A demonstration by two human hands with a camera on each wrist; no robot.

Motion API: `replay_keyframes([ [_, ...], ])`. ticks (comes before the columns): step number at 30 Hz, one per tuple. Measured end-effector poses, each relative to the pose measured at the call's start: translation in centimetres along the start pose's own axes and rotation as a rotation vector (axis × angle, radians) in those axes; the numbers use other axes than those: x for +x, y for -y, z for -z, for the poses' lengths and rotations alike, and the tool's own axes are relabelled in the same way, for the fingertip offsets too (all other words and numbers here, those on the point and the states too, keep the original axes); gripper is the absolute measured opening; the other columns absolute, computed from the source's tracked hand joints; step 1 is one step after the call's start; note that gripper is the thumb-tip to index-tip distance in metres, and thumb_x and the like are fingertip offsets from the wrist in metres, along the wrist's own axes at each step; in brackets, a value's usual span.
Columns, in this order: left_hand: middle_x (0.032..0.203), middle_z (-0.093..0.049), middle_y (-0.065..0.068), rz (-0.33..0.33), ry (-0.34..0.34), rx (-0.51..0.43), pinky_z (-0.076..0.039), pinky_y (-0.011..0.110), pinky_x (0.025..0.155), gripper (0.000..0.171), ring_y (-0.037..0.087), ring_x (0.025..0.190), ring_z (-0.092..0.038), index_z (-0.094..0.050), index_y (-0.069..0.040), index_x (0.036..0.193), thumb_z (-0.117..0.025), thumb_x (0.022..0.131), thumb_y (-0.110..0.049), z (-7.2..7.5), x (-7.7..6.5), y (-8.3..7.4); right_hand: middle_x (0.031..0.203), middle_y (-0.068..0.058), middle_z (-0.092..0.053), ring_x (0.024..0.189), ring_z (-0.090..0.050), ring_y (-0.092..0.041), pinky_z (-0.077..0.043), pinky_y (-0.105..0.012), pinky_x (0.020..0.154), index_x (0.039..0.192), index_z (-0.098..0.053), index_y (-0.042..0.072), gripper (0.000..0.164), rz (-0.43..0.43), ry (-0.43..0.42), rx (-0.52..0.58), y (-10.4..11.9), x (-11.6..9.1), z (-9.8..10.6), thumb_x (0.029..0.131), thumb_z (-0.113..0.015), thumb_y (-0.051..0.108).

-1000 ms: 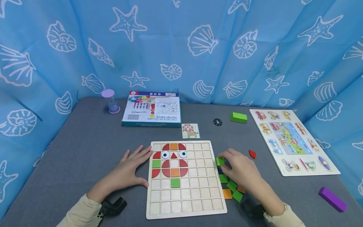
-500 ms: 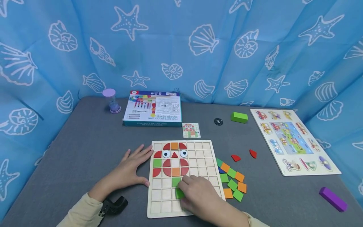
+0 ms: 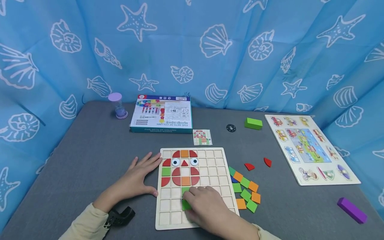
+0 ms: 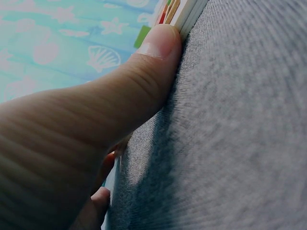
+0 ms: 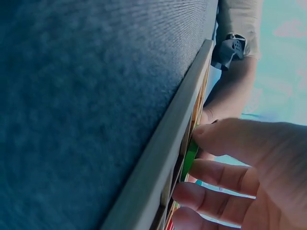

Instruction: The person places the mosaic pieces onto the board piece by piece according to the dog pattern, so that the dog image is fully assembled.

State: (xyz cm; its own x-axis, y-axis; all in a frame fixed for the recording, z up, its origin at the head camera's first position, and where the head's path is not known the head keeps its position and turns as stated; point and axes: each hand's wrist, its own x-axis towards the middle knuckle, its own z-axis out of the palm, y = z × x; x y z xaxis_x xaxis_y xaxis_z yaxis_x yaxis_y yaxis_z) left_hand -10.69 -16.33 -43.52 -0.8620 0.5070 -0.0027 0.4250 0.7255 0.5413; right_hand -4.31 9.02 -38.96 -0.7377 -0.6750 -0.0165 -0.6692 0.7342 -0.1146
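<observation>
My right hand (image 3: 208, 208) is low over the wooden grid board (image 3: 212, 171). Its thumb and fingers pinch a green square tile (image 3: 186, 204) at a cell just below another green tile (image 3: 185, 189), partly covered by the fingers. In the right wrist view, the pinched green tile (image 5: 190, 157) stands slightly tilted at the grid, thumb on one side. My left hand (image 3: 135, 181) lies with fingers spread along the board's left edge, thumb and fingertips against it. Red curved pieces (image 3: 176, 181), orange squares (image 3: 186, 181) and two eye discs (image 3: 175, 162) fill cells above.
Loose green and orange tiles (image 3: 245, 194) lie right of the board, with two red pieces (image 3: 249, 166) beyond. A picture card (image 3: 202, 137), cardboard box (image 3: 162, 115) and sand timer (image 3: 119, 106) are behind. Farther right are a knob puzzle (image 3: 312, 150), green block (image 3: 253, 123) and purple block (image 3: 352, 210).
My right hand has moved left from the loose tiles onto the board with a green tile, then slightly left into the cell column. A red piece shows where that hand was. My left hand stays put.
</observation>
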Motion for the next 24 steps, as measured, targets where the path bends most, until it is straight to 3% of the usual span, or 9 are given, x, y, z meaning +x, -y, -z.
replay_keyframes([
  [5, 0.148, -0.018, -0.005, 0.002, -0.004, 0.001, 0.001, 0.060, 0.101, 0.108, 0.026, 0.136, -0.008, -0.026, -0.020, 0.141, -0.065, 0.052, -0.065, 0.0, 0.0, 0.0, 0.081, 0.011, -0.058, 0.070, -0.052, -0.004, -0.042, -0.021, 0.059, 0.093, -0.061, 0.022, 0.025, -0.009, 0.018, 0.032, -0.3, 0.2, 0.2, 0.074, -0.070, 0.036],
  [10, 0.148, -0.018, -0.004, 0.000, -0.006, 0.000, 0.001, 0.060, 0.101, 0.108, 0.027, 0.136, -0.009, -0.027, -0.019, 0.141, -0.066, 0.051, -0.065, 0.0, 0.0, -0.1, 0.081, 0.011, -0.059, 0.070, -0.053, -0.004, -0.044, -0.022, 0.060, 0.091, -0.063, 0.021, 0.024, -0.046, -0.035, 0.067, -1.6, -0.3, 1.3, 0.073, -0.071, 0.034],
  [15, 0.148, -0.018, -0.004, 0.004, -0.004, -0.003, 0.001, 0.060, 0.101, 0.108, 0.026, 0.136, -0.009, -0.026, -0.020, 0.141, -0.066, 0.052, -0.065, 0.0, 0.0, -0.2, 0.079, 0.007, -0.060, 0.065, -0.051, -0.005, -0.044, -0.022, 0.055, 0.089, -0.064, 0.018, 0.027, -0.263, -0.169, 0.008, -5.7, -2.1, 2.6, 0.067, -0.077, 0.025],
  [17, 0.148, -0.018, -0.004, 0.004, -0.003, -0.004, 0.001, 0.060, 0.101, 0.107, 0.026, 0.136, -0.009, -0.026, -0.020, 0.141, -0.066, 0.052, -0.065, 0.0, 0.1, -0.2, 0.078, 0.005, -0.059, 0.060, -0.047, -0.005, -0.040, -0.022, 0.050, 0.089, -0.064, 0.016, 0.028, -0.355, -0.182, -0.042, -7.4, -3.1, 2.6, 0.065, -0.078, 0.022],
  [20, 0.148, -0.018, -0.004, 0.001, 0.000, -0.007, 0.001, 0.060, 0.101, 0.108, 0.027, 0.136, -0.009, -0.026, -0.020, 0.141, -0.066, 0.052, -0.065, 0.0, 0.0, -0.2, 0.076, 0.004, -0.056, 0.057, -0.043, -0.008, -0.036, -0.022, 0.047, 0.088, -0.064, 0.015, 0.029, -0.459, -0.133, -0.087, -9.5, -4.7, 2.4, 0.064, -0.079, 0.021],
  [24, 0.148, -0.018, -0.004, 0.004, 0.004, -0.012, 0.001, 0.060, 0.101, 0.108, 0.027, 0.136, -0.008, -0.026, -0.019, 0.141, -0.066, 0.052, -0.065, 0.1, 0.0, -0.2, 0.076, 0.003, -0.052, 0.056, -0.041, -0.009, -0.033, -0.023, 0.046, 0.089, -0.065, 0.014, 0.027, -0.529, -0.042, -0.081, -11.0, -6.1, 1.9, 0.065, -0.077, 0.020],
])
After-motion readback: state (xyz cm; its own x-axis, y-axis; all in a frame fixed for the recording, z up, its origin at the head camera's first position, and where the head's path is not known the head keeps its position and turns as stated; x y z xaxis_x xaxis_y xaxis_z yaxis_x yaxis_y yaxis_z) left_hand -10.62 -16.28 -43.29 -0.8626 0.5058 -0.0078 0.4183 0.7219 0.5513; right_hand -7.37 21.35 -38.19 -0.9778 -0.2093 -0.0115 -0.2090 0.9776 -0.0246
